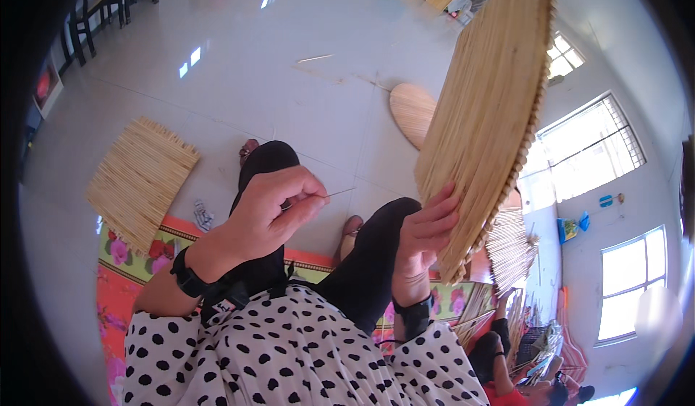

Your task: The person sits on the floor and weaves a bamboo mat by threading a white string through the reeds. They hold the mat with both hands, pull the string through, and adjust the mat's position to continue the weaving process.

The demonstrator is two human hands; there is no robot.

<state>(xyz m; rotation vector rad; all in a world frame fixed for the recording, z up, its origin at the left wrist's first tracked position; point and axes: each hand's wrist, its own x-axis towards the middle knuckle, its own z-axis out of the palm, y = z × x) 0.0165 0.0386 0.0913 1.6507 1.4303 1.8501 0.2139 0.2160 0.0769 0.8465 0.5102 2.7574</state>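
A thin needle (342, 192) sticks out from my left hand (279, 207), pinched between thumb and forefinger, its tip pointing right. My right hand (427, 236) grips the lower edge of a large mat of straw-coloured stalks (492, 95). The mat stands tilted on edge, rising to the top of the picture, its stalks laid side by side with bumpy ends along the right edge. Thumb and palm of the right hand are partly hidden behind the mat. A gap separates the needle from the mat.
A square stalk mat (141, 185) lies at the left, partly on a floral floor cloth (116, 290). An oval stalk mat (413, 109) rests on the tiled floor beyond. At lower right another person (510, 391) sits beside loose stalks (474, 312). Dark chairs (105, 8) stand far left.
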